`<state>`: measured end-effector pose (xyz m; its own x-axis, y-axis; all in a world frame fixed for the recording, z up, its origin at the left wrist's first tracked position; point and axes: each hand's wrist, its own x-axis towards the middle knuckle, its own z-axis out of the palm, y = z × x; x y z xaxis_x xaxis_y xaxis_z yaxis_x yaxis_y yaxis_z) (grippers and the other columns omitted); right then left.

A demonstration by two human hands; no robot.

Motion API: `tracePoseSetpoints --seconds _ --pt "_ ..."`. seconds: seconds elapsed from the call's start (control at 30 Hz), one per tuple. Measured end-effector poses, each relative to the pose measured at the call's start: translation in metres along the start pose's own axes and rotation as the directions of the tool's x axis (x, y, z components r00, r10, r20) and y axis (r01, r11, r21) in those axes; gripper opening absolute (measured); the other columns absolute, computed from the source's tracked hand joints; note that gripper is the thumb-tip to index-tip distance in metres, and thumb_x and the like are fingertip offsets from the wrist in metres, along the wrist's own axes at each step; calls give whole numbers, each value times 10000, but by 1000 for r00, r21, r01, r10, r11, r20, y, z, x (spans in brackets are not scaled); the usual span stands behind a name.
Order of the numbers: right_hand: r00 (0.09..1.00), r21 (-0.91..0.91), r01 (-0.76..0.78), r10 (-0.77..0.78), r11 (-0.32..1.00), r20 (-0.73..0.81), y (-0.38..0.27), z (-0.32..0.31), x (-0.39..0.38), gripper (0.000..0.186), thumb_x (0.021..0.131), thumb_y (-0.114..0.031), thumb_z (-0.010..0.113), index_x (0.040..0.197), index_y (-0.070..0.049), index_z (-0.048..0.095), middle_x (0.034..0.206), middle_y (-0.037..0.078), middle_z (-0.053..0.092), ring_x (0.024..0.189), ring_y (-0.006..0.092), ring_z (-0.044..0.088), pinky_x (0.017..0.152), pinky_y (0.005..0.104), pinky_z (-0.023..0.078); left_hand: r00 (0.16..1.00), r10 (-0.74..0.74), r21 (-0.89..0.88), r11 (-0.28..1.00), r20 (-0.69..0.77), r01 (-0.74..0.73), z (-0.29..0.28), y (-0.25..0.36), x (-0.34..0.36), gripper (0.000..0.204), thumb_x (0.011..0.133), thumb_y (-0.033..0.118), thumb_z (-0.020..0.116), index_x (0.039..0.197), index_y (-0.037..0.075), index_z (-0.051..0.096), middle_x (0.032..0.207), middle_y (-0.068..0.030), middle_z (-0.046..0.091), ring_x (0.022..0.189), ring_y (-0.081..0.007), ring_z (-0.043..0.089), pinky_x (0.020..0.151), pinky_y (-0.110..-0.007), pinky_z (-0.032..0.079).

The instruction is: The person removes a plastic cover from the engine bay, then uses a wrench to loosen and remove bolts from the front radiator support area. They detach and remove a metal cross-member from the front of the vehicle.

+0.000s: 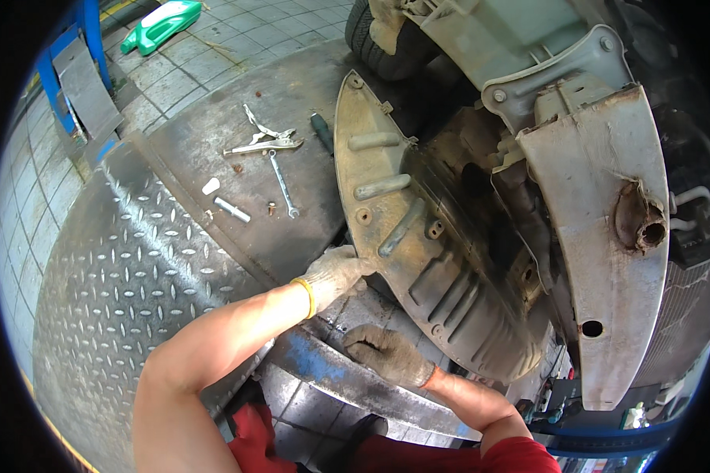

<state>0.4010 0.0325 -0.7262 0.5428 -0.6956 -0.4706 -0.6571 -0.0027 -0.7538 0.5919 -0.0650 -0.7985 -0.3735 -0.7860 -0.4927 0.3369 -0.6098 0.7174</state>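
A dirt-covered, ribbed wheel arch liner (pixel 406 229) hangs below the vehicle's front, its pointed end toward the far side. My left hand (pixel 338 276), in a grey-white work glove with a yellow cuff, pinches the liner's left edge. Nearer to me, my right hand (pixel 390 355) wears a dirty glove with blackened fingertips. It is curled closed beside the liner's lower edge, apart from it; anything inside its fingers is hidden. To the right of the liner hangs a pale bumper beam (pixel 596 236) with a rusty, torn hole.
Locking pliers (pixel 264 142), a combination wrench (pixel 284 185), a metal socket extension (pixel 232 210) and a dark-handled tool (pixel 322 132) lie on the metal plate. Diamond-tread plate (pixel 134 268) spans the left. Farther off are a green jug (pixel 162 26), a blue post (pixel 92 39) and a tyre (pixel 371 39).
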Motion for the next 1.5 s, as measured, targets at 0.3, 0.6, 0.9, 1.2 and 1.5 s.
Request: tracePoseSetpoints --seconds 0.3,0.6,0.9,1.2,1.5 --pt "993 361 -62 19 930 121 -2 3 30 263 1149 -213 607 1338 -50 691 1150 42 717 1049 137 679 943 300 558 631 756 968 248 -173 -32 -84 24 23 205 1005 289 687 1021 100 764 933 -176 796 885 -381 784 817 -496 624" --pt "983 183 126 -148 975 112 -37 10 27 285 1125 -228 630 1359 -73 677 1283 55 708 1225 164 652 1113 333 505 633 715 920 36 -297 391 -120 73 110 230 998 108 650 1124 22 821 1149 -193 811 1061 -326 814 854 -433 666" --pt "980 188 126 -152 974 132 -45 2 11 308 1140 -252 592 1364 -52 658 1335 86 692 1258 207 656 1123 360 499 594 594 838 336 -542 429 -131 88 120 489 957 120 735 1353 -111 562 1205 -281 780 1144 -382 788 959 -457 643" --pt "965 245 -43 -23 969 261 -112 8 -67 343 1105 -225 601 1398 -54 648 1204 87 728 1115 193 693 1025 367 550 637 635 800 -48 -438 598 -134 42 154 460 997 211 703 1388 -17 623 1380 -229 698 1169 -357 757 933 -419 632" --pt "997 424 72 -81 903 3 -166 20 -180 338 1116 -219 596 1405 -54 657 1220 78 721 1107 203 694 1018 368 557 616 667 855 519 -418 17 -30 136 -20 392 1032 176 651 1332 -54 551 1263 -376 665 1192 -568 635 987 -575 515"
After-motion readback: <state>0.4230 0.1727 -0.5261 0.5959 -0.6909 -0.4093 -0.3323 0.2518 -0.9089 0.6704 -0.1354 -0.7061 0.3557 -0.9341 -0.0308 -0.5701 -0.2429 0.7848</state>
